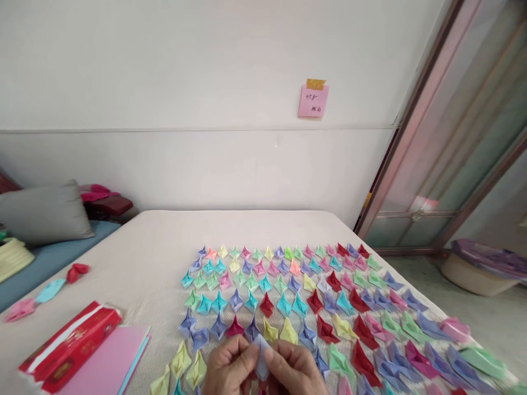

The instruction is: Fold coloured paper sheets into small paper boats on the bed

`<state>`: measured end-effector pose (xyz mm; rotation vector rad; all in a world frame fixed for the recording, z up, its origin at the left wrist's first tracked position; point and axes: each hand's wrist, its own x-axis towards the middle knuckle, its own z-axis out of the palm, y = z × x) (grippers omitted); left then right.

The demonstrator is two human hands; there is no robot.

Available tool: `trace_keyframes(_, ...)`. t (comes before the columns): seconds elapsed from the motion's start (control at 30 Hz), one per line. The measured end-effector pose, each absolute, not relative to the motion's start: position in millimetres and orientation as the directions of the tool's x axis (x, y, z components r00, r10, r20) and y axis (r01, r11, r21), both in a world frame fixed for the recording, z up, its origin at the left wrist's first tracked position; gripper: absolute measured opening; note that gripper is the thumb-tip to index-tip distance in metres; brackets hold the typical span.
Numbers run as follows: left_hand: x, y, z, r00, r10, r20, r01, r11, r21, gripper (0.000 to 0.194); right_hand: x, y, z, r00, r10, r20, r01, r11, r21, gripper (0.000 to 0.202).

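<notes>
A small pale lavender piece of folded paper (262, 356) is held between both hands near the bottom centre of the head view. My left hand (233, 362) pinches its left side with thumb and fingers. On the right side, my right hand (294, 366) grips it the same way. Around and beyond the hands, rows of small folded paper shapes (267, 305) in red, blue, green, yellow and pink lie on the light cloth-covered table (164, 236). The lower part of the held paper is partly hidden by the fingers.
At the left lie a red tissue packet (74, 343), pink and blue paper sheets (105, 359) and a few loose folded papers (51, 289). A grey cushion (45, 214) is beyond. A bin (483, 269) stands right, below a pink note (313, 101) on the wall.
</notes>
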<state>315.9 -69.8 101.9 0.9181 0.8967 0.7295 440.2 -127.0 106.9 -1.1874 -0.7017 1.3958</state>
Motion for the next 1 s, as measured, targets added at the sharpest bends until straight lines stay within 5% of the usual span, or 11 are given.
trace_keyframes(0.13,313,-64,95,0.513,0.768,-0.383,-0.235,0.555,0.798,0.05,447,-129,108,0.267,0.949,-0.166,-0.399,-0.048,-0.916,0.026)
trace_keyframes(0.3,315,-62,88,0.66,0.642,-0.39,-0.276,0.69,0.669,0.042,454,-133,113,0.272,0.958,0.09,-0.211,0.151,-0.966,0.041)
trace_keyframes(0.43,321,-66,87,0.682,0.611,-0.402,-0.264,0.718,0.644,0.035,457,-131,111,0.159,0.98,0.122,-0.13,0.144,-0.981,0.013)
trace_keyframes(0.53,320,-69,98,0.637,0.651,-0.412,-0.164,0.637,0.754,0.042,461,-130,111,0.157,0.975,0.158,-0.125,0.179,-0.976,0.006)
trace_keyframes(0.67,313,-68,118,0.481,0.849,-0.219,0.034,0.232,0.972,0.047,465,-131,119,0.211,0.974,0.084,-0.005,0.087,-0.996,0.004)
trace_keyframes(0.83,312,-68,122,0.567,0.82,-0.079,-0.043,0.125,0.991,0.035,459,-131,127,0.171,0.984,-0.048,0.124,-0.07,-0.99,0.006)
trace_keyframes(1.0,315,-70,118,0.512,0.845,-0.155,-0.059,0.214,0.975,0.028,457,-126,122,0.246,0.961,-0.129,-0.207,-0.078,-0.975,0.021)
